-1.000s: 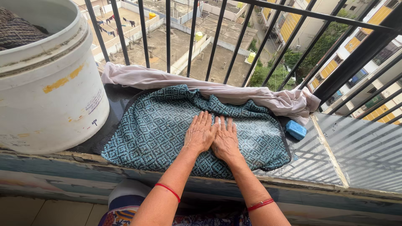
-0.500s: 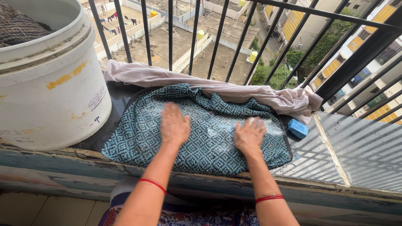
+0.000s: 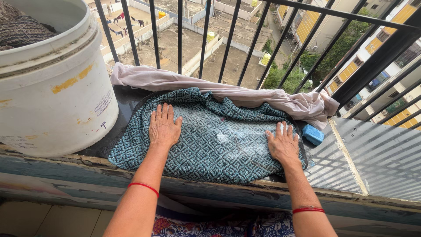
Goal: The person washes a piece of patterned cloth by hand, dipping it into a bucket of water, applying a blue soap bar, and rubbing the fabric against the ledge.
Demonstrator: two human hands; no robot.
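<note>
Head view, looking down onto a balcony ledge: a blue-green patterned cloth point(image 3: 210, 140) lies spread flat on the dark, wet stone ledge point(image 3: 125, 103), and both of the person's hands rest on it. The left hand point(image 3: 163, 127) lies palm down on the left part of the cloth, fingers extended and close together, gripping nothing. The right hand point(image 3: 283, 145) lies palm down at the cloth's right edge, fingers slightly spread, likewise gripping nothing; its fingertips reach the border where the cloth meets the ledge. The two hands are well apart, with a pale soapy patch on the cloth between them. Each wrist carries a red thread band. A pale pink garment point(image 3: 228, 92) lies bunched in a long roll along the far edge of the cloth, touching it, against the foot of the black railing bars point(image 3: 180, 37). A blue soap bar point(image 3: 313, 134) sits on the ledge just beside the right hand, near the end of the pink garment. A large white bucket point(image 3: 52, 96) with yellow marks stands on the ledge to the left of the cloth, near the left hand, with dark fabric visible inside it. Beyond the railing, rooftops and buildings lie far below.
</note>
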